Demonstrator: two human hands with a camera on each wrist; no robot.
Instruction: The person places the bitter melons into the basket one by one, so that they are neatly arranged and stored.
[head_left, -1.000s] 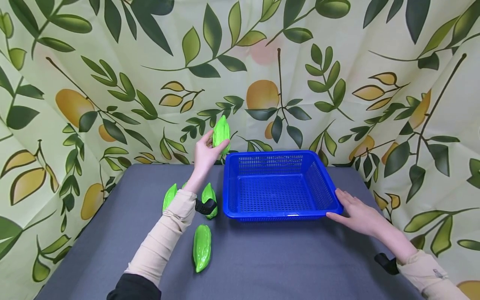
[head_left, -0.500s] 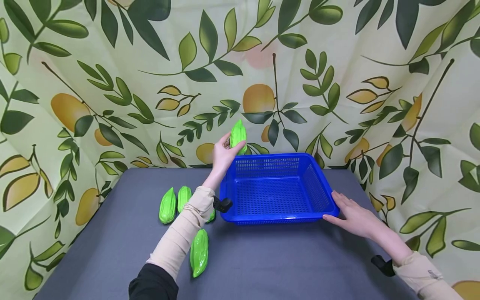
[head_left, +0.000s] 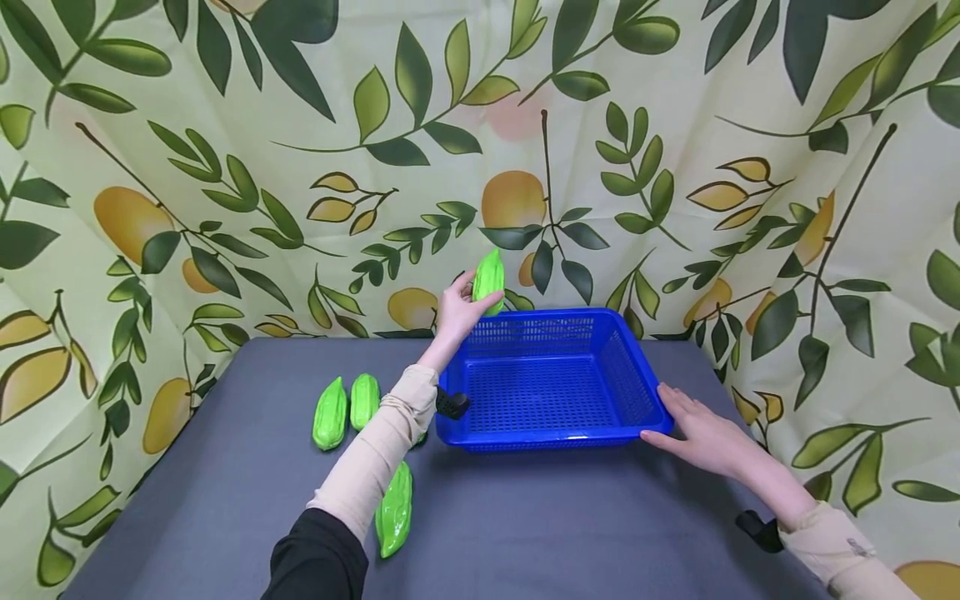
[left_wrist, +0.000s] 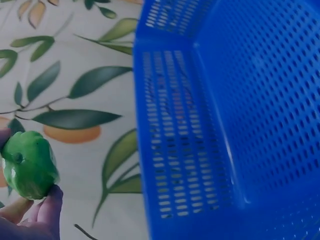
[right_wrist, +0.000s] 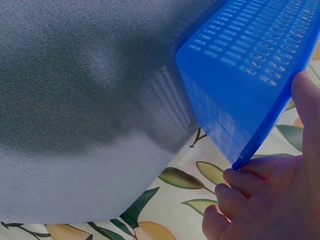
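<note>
My left hand (head_left: 457, 312) holds a bright green, ridged bitter melon (head_left: 490, 282) upright, fingers behind and thumb in front. It is raised over the back left corner of a blue perforated plastic basket (head_left: 540, 437). In the left wrist view the melon (left_wrist: 30, 165) shows its lobed end, left of the basket wall (left_wrist: 182, 145). My right hand (head_left: 705, 435) rests at the basket's front right corner. Its thumb touches the front rim and its extended fingers lie along the right side. The basket's visible floor holds nothing.
Left of the basket, more bitter melons lie on the grey table (head_left: 570, 525): one at far left (head_left: 330, 415), another beside it (head_left: 365, 400), and one nearer the front (head_left: 394, 510). A further one is mostly hidden behind my left sleeve. Leaf-printed cloth (head_left: 675, 75) hangs behind.
My left hand has carried the bitter melon rightward, from left of the basket to over its back left corner. My right hand stays at the basket corner, and the view has shifted slightly.
</note>
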